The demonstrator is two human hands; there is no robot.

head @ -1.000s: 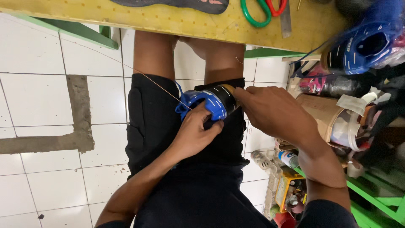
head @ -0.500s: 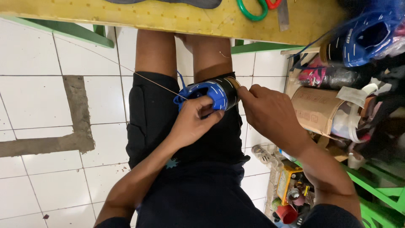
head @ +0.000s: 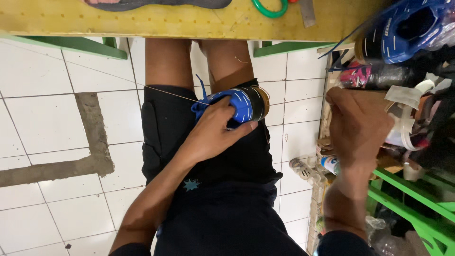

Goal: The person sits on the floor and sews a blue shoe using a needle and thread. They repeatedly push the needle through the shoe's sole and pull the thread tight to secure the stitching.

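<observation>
A small blue shoe with white stitching and a black heel band lies on my lap, against my black shorts. My left hand grips it from below, thumb along its side. A thin pale thread runs from the shoe's toe out to the left over my thigh. My right hand is off to the right, apart from the shoe, over the cluttered shelf. Its fingers are curled and I see only its back, so what it holds is hidden.
A yellow worktable edge spans the top, carrying a dark sole and green-handled scissors. At right, a green rack is crowded with another blue shoe, tape rolls and bottles. White floor tiles lie to the left.
My right hand has left the shoe's heel and moved right to the shelf. My left hand keeps its hold on the shoe, which has stayed on my lap.
</observation>
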